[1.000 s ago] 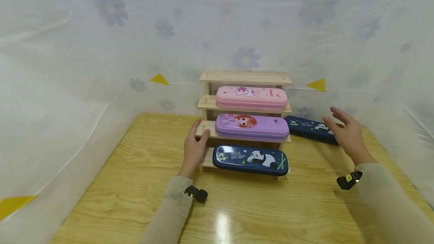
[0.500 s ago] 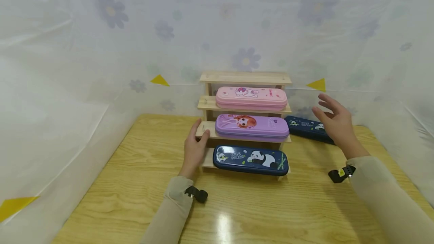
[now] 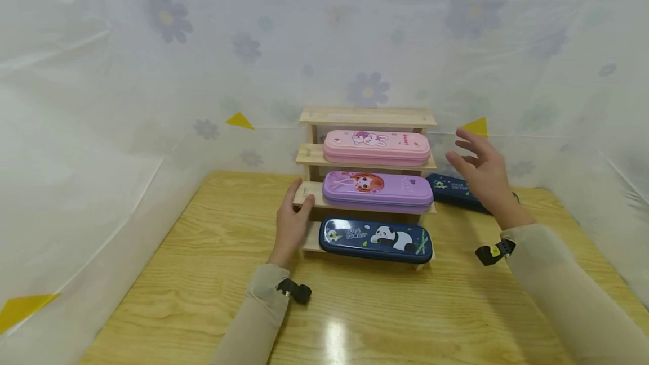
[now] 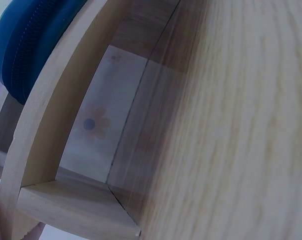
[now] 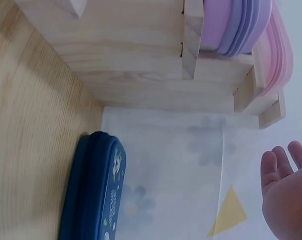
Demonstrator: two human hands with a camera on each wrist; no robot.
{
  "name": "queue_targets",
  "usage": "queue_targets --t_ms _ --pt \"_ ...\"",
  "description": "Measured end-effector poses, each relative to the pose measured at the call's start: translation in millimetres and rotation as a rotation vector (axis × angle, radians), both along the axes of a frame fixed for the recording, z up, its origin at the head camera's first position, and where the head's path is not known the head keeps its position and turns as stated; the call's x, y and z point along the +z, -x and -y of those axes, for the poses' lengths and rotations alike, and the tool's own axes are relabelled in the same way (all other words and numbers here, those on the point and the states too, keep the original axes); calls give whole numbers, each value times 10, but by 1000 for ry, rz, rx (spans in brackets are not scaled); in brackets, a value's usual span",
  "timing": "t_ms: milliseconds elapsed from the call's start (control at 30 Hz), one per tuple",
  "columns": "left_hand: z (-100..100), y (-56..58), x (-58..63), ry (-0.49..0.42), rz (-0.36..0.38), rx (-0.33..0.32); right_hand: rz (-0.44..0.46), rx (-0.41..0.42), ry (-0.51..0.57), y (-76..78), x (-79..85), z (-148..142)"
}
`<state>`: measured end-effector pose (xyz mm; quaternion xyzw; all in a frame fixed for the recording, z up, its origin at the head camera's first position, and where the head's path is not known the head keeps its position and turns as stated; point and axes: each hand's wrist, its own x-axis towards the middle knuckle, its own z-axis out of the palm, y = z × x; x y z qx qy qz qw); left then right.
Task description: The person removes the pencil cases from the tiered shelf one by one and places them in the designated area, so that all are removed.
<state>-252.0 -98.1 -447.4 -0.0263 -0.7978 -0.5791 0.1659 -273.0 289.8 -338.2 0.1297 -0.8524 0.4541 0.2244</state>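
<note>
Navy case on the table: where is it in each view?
Head: navy case right of the wooden rack, partly behind the right hand.
Left wrist: not in it; the blue case there sits on the rack.
Right wrist: navy case, lower left.
Shared landmark: the rack.

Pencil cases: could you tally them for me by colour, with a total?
Dark blue: 2, the front panda case on the wooden rack and the back panda case on the table
Purple: 1, the purple case on the rack
Pink: 1, the pink case on the rack
Total: 4
</note>
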Motion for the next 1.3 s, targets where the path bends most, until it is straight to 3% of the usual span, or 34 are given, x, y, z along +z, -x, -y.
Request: queue_targets --t_ms 333,667,1300 --pt "-8 -8 1 -9 9 3 -29 50 -11 77 32 234" --pt "-2 -10 -7 -13 13 -6 -29 97 -33 148 -35 421" --pt "-11 -27 -3 -16 -6 -1 47 36 -118 239 -68 595"
